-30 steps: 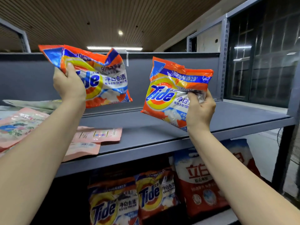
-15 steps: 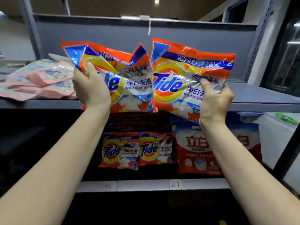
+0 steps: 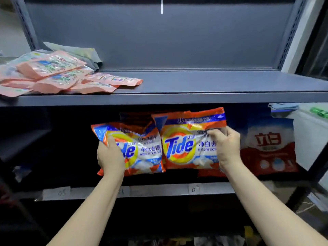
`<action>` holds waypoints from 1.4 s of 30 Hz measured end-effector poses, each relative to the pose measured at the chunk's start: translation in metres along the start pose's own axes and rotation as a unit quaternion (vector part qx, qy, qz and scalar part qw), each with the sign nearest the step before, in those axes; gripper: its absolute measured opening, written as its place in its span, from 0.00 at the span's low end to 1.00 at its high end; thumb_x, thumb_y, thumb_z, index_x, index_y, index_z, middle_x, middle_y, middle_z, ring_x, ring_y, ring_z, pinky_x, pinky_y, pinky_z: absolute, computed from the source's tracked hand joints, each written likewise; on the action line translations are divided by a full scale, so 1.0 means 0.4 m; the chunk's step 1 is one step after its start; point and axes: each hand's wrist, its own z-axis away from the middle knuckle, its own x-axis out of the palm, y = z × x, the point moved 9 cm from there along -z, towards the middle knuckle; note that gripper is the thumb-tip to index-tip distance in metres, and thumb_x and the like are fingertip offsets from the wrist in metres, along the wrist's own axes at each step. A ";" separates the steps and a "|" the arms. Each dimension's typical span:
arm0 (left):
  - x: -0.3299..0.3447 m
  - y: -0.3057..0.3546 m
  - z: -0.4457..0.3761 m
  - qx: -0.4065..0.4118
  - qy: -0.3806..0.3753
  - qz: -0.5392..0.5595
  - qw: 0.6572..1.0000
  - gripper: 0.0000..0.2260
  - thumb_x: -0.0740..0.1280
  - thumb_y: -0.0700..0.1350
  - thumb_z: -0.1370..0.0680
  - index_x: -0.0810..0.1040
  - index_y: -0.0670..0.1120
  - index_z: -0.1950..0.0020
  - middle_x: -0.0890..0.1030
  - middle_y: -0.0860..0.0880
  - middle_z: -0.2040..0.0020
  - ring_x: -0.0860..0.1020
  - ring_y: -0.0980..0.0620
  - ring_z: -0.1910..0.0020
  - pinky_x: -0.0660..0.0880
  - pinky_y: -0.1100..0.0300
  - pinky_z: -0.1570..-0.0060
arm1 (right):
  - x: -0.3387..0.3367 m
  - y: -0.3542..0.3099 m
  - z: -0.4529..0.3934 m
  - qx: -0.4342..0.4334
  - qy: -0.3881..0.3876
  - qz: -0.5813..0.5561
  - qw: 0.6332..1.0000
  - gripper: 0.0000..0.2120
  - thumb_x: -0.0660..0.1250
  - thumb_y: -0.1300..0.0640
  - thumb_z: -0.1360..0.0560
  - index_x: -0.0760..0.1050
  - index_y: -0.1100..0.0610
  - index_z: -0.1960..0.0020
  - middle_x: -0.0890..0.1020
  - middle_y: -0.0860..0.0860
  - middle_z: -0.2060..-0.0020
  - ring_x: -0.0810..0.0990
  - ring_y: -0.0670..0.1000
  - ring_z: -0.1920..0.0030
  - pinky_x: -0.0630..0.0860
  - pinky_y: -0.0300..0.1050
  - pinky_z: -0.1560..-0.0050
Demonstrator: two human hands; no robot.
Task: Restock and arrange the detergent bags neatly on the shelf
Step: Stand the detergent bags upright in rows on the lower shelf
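You hold two Tide detergent bags side by side at the lower shelf (image 3: 159, 191) opening: left hand (image 3: 110, 158) wraps the left Tide bag (image 3: 142, 151), right hand (image 3: 228, 148) pinches the right Tide bag (image 3: 186, 139); both look soft, powder-filled, slick, so grip low at the bulk. Count: two Tide bags held, more orange packaging dimly behind, uncountable; one red-and-white detergent bag (image 3: 269, 148) beside them; several pink pouches (image 3: 58, 75) on the upper shelf (image 3: 213, 98).

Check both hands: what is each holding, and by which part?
Left hand grips one Tide bag by its left side; right hand pinches another Tide bag at its right side.
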 end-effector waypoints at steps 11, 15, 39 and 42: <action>0.115 -0.359 -0.137 -0.114 -0.051 0.053 0.991 0.11 0.58 0.40 0.19 0.73 0.36 0.40 0.77 0.33 0.56 0.75 0.36 0.59 0.68 0.52 0.59 | 0.013 0.415 -0.045 0.176 0.104 0.019 0.979 0.11 0.71 0.61 0.37 0.75 0.61 0.56 0.80 0.56 0.59 0.79 0.60 0.54 0.76 0.54 0.50; 0.145 -0.397 -0.159 -0.073 -0.049 0.049 0.995 0.14 0.58 0.49 0.18 0.73 0.42 0.37 0.79 0.38 0.44 0.78 0.38 0.46 0.74 0.47 0.48 | 0.052 0.433 -0.060 0.118 0.127 0.025 0.984 0.10 0.65 0.68 0.27 0.72 0.54 0.59 0.79 0.52 0.60 0.77 0.51 0.59 0.75 0.49 0.52; 0.376 -0.170 -0.071 0.386 -0.402 -0.505 0.659 0.16 0.58 0.58 0.21 0.73 0.57 0.35 0.75 0.56 0.35 0.68 0.50 0.32 0.49 0.45 0.28 | 0.280 0.453 0.044 -0.345 -0.201 0.499 0.769 0.27 0.67 0.35 0.33 0.76 0.49 0.40 0.77 0.48 0.39 0.70 0.52 0.35 0.60 0.57 0.32; 0.384 -0.145 -0.064 0.398 -0.420 -0.443 0.685 0.12 0.57 0.51 0.19 0.77 0.57 0.40 0.79 0.57 0.40 0.72 0.52 0.36 0.50 0.48 0.29 | 0.282 0.470 0.046 -0.350 -0.234 0.529 0.737 0.29 0.63 0.32 0.32 0.72 0.46 0.36 0.73 0.47 0.35 0.67 0.52 0.32 0.59 0.64 0.31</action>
